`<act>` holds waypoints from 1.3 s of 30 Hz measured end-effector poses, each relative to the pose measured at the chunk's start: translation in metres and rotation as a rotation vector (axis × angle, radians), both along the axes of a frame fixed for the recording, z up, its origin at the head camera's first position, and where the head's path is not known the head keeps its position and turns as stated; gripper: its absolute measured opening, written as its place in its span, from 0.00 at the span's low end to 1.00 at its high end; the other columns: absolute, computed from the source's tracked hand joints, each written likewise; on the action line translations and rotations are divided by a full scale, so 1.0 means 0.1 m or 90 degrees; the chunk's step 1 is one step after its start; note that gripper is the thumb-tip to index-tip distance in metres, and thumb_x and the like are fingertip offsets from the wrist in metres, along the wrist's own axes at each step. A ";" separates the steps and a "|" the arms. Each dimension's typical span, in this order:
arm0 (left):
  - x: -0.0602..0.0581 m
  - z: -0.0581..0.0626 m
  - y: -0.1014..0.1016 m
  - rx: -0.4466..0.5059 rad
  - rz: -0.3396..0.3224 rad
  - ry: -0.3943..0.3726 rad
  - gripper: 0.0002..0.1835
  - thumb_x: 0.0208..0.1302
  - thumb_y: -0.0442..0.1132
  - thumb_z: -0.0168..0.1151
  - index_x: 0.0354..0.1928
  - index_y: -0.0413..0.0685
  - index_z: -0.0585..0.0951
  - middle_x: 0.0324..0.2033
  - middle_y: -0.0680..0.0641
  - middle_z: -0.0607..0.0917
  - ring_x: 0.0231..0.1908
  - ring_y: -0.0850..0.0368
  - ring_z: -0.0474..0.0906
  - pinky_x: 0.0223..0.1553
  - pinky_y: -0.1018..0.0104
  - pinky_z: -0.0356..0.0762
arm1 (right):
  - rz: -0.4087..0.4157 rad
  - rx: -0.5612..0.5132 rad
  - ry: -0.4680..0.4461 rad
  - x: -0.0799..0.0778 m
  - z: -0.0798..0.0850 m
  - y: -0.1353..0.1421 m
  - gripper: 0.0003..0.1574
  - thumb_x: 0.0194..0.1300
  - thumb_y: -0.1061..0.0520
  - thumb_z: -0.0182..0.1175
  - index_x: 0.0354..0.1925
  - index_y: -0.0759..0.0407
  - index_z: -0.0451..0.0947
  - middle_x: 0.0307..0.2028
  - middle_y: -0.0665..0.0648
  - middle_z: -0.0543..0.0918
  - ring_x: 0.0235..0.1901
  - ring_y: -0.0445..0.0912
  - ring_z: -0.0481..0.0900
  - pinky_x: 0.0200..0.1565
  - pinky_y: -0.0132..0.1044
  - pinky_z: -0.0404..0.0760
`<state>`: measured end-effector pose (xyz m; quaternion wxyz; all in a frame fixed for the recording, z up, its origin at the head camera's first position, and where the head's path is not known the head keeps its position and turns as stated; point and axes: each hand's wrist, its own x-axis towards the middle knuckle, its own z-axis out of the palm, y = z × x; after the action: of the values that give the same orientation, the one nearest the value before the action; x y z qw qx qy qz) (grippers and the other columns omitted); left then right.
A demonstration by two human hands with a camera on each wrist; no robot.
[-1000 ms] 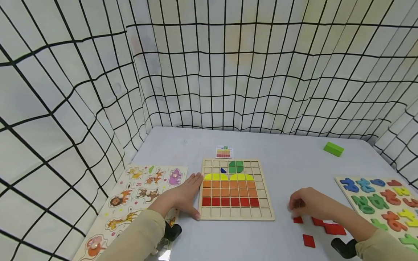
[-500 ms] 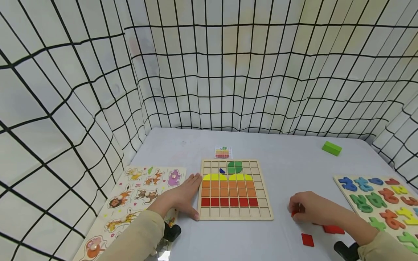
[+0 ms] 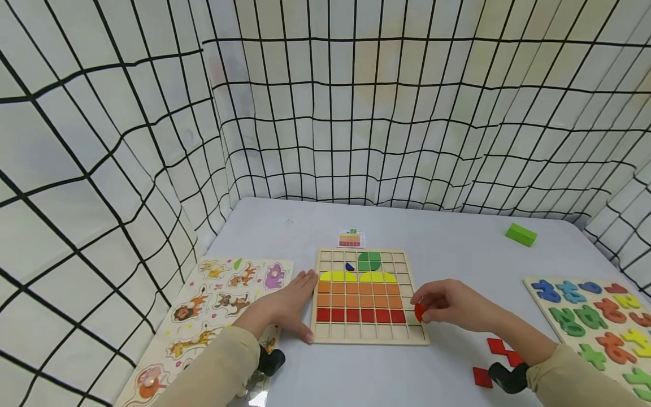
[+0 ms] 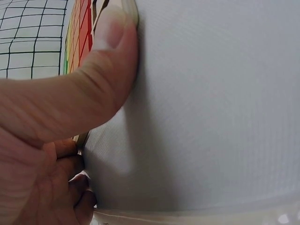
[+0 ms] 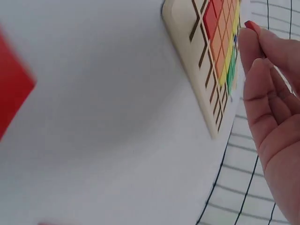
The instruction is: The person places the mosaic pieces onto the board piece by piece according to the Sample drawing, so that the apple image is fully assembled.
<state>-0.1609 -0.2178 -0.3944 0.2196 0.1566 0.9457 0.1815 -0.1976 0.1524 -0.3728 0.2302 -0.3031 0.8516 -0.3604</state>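
Note:
A wooden grid board (image 3: 371, 334) lies mid-table, with rows of red, orange and yellow tiles, a green shape and a small blue piece. My left hand (image 3: 285, 305) rests against its left side, fingers extended along the edge and thumb at the near corner, which the left wrist view shows pressed to the rim. Between thumb and fingertips my right hand (image 3: 452, 305) pinches a red tile (image 3: 419, 312), its outline rounded in the head view. It is over the board's right edge, level with the red row. The right wrist view shows only the tile's tip (image 5: 251, 26).
Several loose red tiles (image 3: 482, 377) lie near the right forearm. An animal puzzle board (image 3: 203, 316) is at left, a number puzzle board (image 3: 574, 333) at right. A small picture card (image 3: 351, 238) sits behind the grid; a green block (image 3: 521, 234) lies back right.
My right hand has picked a red tile from the loose ones and moved it left and away from me to the board's right edge. The left hand has stayed in place.

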 end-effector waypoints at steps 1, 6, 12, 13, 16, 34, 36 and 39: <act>0.00 -0.01 0.00 0.000 0.000 0.000 0.68 0.48 0.51 0.82 0.80 0.34 0.47 0.82 0.37 0.45 0.82 0.41 0.37 0.82 0.48 0.43 | 0.005 -0.003 -0.003 0.00 -0.01 -0.06 0.17 0.65 0.61 0.69 0.52 0.60 0.82 0.43 0.52 0.87 0.38 0.42 0.82 0.42 0.27 0.85; 0.00 -0.02 0.00 0.003 -0.002 0.001 0.68 0.48 0.51 0.83 0.80 0.34 0.47 0.82 0.37 0.45 0.82 0.41 0.37 0.82 0.48 0.43 | 0.029 0.000 0.005 -0.01 -0.09 -0.36 0.16 0.63 0.62 0.71 0.50 0.57 0.83 0.45 0.51 0.86 0.39 0.41 0.80 0.44 0.25 0.83; -0.03 -0.04 0.01 -0.013 0.002 -0.006 0.68 0.49 0.52 0.82 0.81 0.37 0.46 0.82 0.39 0.44 0.83 0.43 0.36 0.82 0.50 0.42 | 0.076 0.027 0.071 -0.03 -0.19 -0.71 0.16 0.65 0.60 0.70 0.51 0.49 0.86 0.45 0.45 0.87 0.42 0.39 0.80 0.46 0.27 0.83; -0.03 -0.05 0.01 -0.015 0.001 -0.007 0.68 0.49 0.52 0.82 0.81 0.37 0.46 0.82 0.39 0.44 0.83 0.43 0.36 0.82 0.50 0.42 | 0.084 0.032 0.084 -0.02 -0.19 -0.78 0.17 0.65 0.60 0.70 0.51 0.49 0.86 0.45 0.44 0.87 0.42 0.39 0.80 0.47 0.27 0.83; -0.04 -0.05 0.00 -0.019 0.001 -0.010 0.68 0.49 0.53 0.82 0.81 0.38 0.46 0.82 0.39 0.44 0.83 0.43 0.36 0.82 0.50 0.42 | 0.106 0.044 0.119 0.03 -0.19 -1.02 0.16 0.64 0.59 0.71 0.51 0.49 0.87 0.44 0.44 0.87 0.42 0.39 0.78 0.46 0.29 0.82; -0.03 -0.01 0.02 -0.014 0.004 -0.015 0.68 0.49 0.52 0.82 0.81 0.38 0.46 0.83 0.40 0.44 0.82 0.43 0.36 0.82 0.48 0.43 | 0.199 0.105 0.149 0.12 -0.22 -1.70 0.18 0.66 0.60 0.69 0.53 0.46 0.88 0.39 0.46 0.80 0.39 0.38 0.70 0.38 0.24 0.75; -0.03 -0.02 0.01 -0.014 0.005 -0.014 0.68 0.49 0.52 0.82 0.81 0.38 0.46 0.83 0.41 0.44 0.82 0.43 0.36 0.82 0.48 0.43 | 0.199 0.097 0.153 0.12 -0.23 -1.69 0.19 0.67 0.61 0.68 0.54 0.47 0.88 0.40 0.46 0.81 0.39 0.37 0.71 0.40 0.24 0.76; -0.03 -0.03 0.00 -0.014 0.005 -0.012 0.68 0.50 0.52 0.82 0.81 0.38 0.46 0.83 0.41 0.44 0.83 0.44 0.36 0.82 0.49 0.43 | 0.197 0.086 0.178 0.14 -0.22 -1.65 0.18 0.69 0.62 0.66 0.55 0.49 0.87 0.42 0.48 0.83 0.39 0.37 0.71 0.42 0.24 0.77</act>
<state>-0.1643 -0.2177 -0.3971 0.2292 0.1485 0.9461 0.1738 -0.1835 -0.0126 -0.3951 0.1819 -0.4611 0.8408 -0.2176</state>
